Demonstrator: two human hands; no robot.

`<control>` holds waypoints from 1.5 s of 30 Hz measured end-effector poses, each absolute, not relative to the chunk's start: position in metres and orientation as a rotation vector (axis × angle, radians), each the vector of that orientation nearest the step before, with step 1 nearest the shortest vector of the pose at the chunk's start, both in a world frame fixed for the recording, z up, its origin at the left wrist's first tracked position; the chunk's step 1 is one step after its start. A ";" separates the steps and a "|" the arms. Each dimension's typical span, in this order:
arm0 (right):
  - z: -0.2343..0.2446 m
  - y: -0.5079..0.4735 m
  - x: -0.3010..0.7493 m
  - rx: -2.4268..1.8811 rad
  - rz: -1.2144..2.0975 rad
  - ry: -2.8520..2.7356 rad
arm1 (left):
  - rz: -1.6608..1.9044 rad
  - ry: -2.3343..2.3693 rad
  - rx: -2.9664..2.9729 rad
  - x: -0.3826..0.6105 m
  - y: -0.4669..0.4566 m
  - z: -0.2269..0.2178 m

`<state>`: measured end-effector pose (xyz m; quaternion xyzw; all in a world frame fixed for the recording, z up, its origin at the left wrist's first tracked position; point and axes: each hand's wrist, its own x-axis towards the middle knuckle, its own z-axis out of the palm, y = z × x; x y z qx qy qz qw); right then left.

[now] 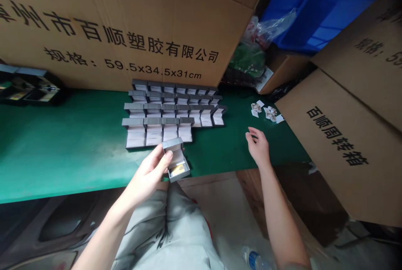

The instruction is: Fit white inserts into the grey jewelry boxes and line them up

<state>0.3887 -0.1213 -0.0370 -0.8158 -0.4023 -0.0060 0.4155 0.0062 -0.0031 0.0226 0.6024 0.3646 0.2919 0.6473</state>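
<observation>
My left hand [155, 164] grips a small grey hinged gift box [176, 159] by its raised lid, thumb on the inside. A yellow piece shows in the lower half of this box. Just beyond it, rows of similar open boxes [169, 112] with white inserts stand on the green table [78, 136]. My right hand [258, 144] hovers over the table's right part with its fingers curled loosely; whether anything small is between the fingertips I cannot make out. Ahead of it lie small white and tan pieces [270, 113], loosely scattered.
A large cardboard carton [119, 6] walls off the back of the table. More cartons [339, 136] lean at the right, near a blue bin [307, 6] and plastic bags [251, 54]. Other dark open boxes [40, 85] sit far left. A plastic bottle [254, 258] is on the floor.
</observation>
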 end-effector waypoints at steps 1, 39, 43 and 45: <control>-0.037 -0.114 0.399 -2.081 -0.047 -1.010 | 0.657 0.825 1.371 0.006 -0.003 0.023; -0.027 -0.045 0.380 -1.936 -0.374 -1.169 | 0.713 0.760 1.304 0.007 -0.001 0.018; -0.027 -0.050 0.361 -1.869 -0.337 -1.105 | 0.720 0.751 1.309 0.007 -0.002 0.018; -0.027 -0.054 0.351 -1.837 -0.305 -1.058 | 0.721 0.752 1.317 0.006 -0.002 0.017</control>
